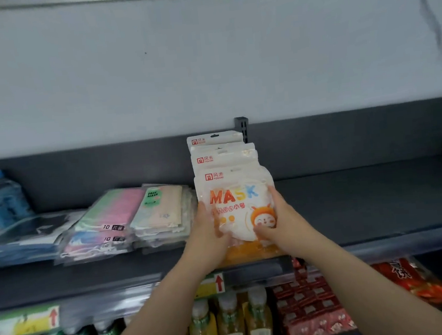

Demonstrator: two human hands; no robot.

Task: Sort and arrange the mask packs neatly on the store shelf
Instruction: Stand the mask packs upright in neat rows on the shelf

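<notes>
A stack of white mask packs [231, 185] printed "MASK" with an orange cartoon figure stands on the dark grey shelf [366, 207], leaning back in an overlapping row. My left hand [209, 230] grips the front pack's left edge, thumb on its face. My right hand [276, 218] grips its right edge, thumb over the cartoon. To the left lie flat piles of pastel pink-green packs [106, 221], beige "FACE MASK" packs [162, 210] and blue and black packs [6, 223].
A black shelf bracket [242, 127] rises behind the white packs. The shelf right of them is bare. Below the shelf edge with price tags [26, 321] stand bottles of yellow drink [229, 325], dark bottles and red snack packets [312, 309].
</notes>
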